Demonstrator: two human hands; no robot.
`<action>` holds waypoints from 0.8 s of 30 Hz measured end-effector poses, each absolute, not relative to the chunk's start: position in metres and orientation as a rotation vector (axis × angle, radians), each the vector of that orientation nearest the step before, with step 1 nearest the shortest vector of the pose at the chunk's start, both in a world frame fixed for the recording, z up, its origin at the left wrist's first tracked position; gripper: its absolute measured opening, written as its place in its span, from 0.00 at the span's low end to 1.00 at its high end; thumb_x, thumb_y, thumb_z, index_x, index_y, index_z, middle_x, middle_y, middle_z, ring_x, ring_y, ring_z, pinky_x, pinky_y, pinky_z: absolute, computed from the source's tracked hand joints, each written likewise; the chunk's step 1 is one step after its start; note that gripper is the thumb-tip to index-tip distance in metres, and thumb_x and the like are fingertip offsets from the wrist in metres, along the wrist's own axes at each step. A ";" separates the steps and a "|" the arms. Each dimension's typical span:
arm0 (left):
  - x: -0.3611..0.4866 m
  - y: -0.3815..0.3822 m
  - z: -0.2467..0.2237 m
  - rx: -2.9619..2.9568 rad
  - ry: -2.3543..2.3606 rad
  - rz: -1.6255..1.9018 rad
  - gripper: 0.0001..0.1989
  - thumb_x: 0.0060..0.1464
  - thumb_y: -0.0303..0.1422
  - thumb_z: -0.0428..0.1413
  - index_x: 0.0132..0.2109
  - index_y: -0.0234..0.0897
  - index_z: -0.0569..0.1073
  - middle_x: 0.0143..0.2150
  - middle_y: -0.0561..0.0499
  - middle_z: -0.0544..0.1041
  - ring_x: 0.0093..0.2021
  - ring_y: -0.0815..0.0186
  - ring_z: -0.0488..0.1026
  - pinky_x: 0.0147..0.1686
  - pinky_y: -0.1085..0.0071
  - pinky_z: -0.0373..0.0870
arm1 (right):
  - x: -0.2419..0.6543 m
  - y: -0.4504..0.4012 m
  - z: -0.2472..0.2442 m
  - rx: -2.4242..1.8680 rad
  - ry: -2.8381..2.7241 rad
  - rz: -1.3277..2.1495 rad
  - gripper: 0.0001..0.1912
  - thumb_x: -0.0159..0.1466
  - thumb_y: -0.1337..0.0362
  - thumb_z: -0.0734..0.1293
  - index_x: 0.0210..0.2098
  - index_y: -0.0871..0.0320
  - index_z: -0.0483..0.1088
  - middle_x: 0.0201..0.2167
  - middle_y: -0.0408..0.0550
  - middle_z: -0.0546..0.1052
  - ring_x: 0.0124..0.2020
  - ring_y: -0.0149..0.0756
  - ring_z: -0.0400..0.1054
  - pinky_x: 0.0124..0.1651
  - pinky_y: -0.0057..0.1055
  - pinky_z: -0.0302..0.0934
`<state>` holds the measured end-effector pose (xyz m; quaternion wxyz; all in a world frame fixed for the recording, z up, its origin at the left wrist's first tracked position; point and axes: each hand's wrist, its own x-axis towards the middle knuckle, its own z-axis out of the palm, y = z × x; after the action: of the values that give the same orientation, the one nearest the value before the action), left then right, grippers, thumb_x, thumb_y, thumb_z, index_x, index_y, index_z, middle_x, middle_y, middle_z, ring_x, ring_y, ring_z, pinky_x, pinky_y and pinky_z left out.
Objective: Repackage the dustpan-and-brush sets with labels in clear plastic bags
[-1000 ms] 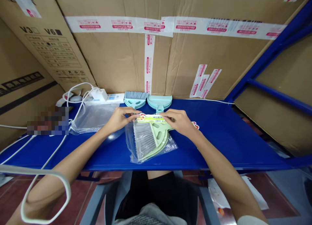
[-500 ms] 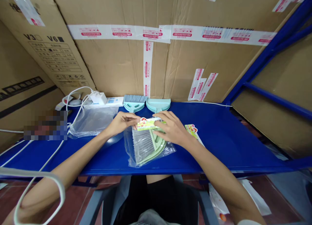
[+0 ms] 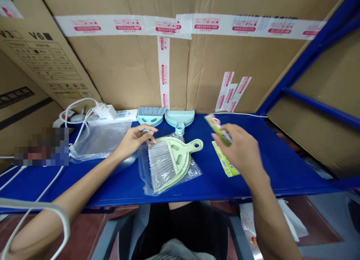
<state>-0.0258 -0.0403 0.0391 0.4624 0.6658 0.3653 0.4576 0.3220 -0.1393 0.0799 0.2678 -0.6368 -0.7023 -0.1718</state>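
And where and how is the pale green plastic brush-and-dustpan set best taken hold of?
Probably by its narrow handle, coming from the right and gripping across it: the set lies flat, handle pointing right and projecting beyond the clear plastic bag, wide bristled end leftward.

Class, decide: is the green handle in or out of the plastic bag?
Out: the green handle sticks past the edge of the plastic bag.

Brown cardboard (image 3: 112, 72) (taped) rises behind 1 blue table (image 3: 281, 162).
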 end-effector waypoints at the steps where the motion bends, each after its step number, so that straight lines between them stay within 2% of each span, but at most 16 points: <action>1: -0.027 -0.039 0.038 1.638 0.915 1.110 0.20 0.58 0.47 0.69 0.45 0.34 0.83 0.34 0.46 0.83 0.31 0.62 0.82 0.28 0.70 0.79 | 0.333 -0.149 0.075 -1.916 -1.821 -0.455 0.14 0.74 0.53 0.67 0.47 0.58 0.74 0.41 0.55 0.81 0.40 0.48 0.75 0.38 0.38 0.59; 4: -0.029 -0.037 0.034 1.653 0.933 1.035 0.20 0.60 0.47 0.68 0.46 0.33 0.81 0.29 0.47 0.83 0.26 0.66 0.78 0.28 0.71 0.76 | 0.348 -0.172 0.058 -2.342 -1.773 -0.370 0.14 0.75 0.53 0.65 0.47 0.57 0.74 0.39 0.53 0.81 0.34 0.47 0.75 0.31 0.36 0.51; 6: -0.027 -0.038 0.031 1.683 0.923 1.001 0.20 0.61 0.47 0.67 0.46 0.33 0.81 0.29 0.46 0.83 0.25 0.67 0.77 0.28 0.71 0.75 | 0.341 -0.178 0.048 -2.453 -1.805 -0.355 0.15 0.76 0.52 0.63 0.49 0.57 0.73 0.40 0.55 0.81 0.35 0.47 0.76 0.29 0.35 0.48; 11: -0.022 -0.041 0.031 1.700 0.886 1.023 0.20 0.61 0.48 0.67 0.46 0.33 0.80 0.29 0.47 0.83 0.26 0.65 0.78 0.28 0.71 0.75 | 0.311 -0.174 0.038 -2.422 -1.895 -0.469 0.19 0.77 0.53 0.60 0.53 0.61 0.74 0.43 0.61 0.79 0.43 0.51 0.77 0.30 0.34 0.55; 16: -0.024 -0.042 0.037 1.701 0.882 1.069 0.17 0.61 0.45 0.67 0.45 0.34 0.81 0.28 0.48 0.82 0.24 0.67 0.77 0.27 0.71 0.76 | 0.305 -0.175 0.029 -2.443 -1.894 -0.551 0.23 0.78 0.51 0.58 0.53 0.63 0.74 0.44 0.65 0.77 0.45 0.55 0.75 0.32 0.35 0.59; 20: -0.025 -0.041 0.036 1.721 0.847 1.111 0.14 0.60 0.42 0.67 0.44 0.34 0.82 0.36 0.47 0.82 0.28 0.65 0.81 0.26 0.71 0.76 | 0.307 -0.174 0.026 -2.443 -1.886 -0.570 0.22 0.78 0.51 0.58 0.54 0.62 0.73 0.44 0.65 0.77 0.48 0.57 0.73 0.36 0.37 0.63; 24: -0.024 -0.040 0.034 1.738 0.818 1.121 0.13 0.61 0.41 0.66 0.44 0.34 0.82 0.39 0.46 0.80 0.29 0.64 0.82 0.25 0.72 0.77 | 0.308 -0.170 0.029 -2.456 -1.885 -0.504 0.19 0.78 0.54 0.59 0.55 0.62 0.72 0.45 0.62 0.76 0.48 0.55 0.73 0.34 0.36 0.62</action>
<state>-0.0245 -0.0400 0.0335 0.4428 0.7008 0.3298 0.4518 0.3076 -0.1699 0.0291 0.0023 -0.7830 -0.6009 -0.1607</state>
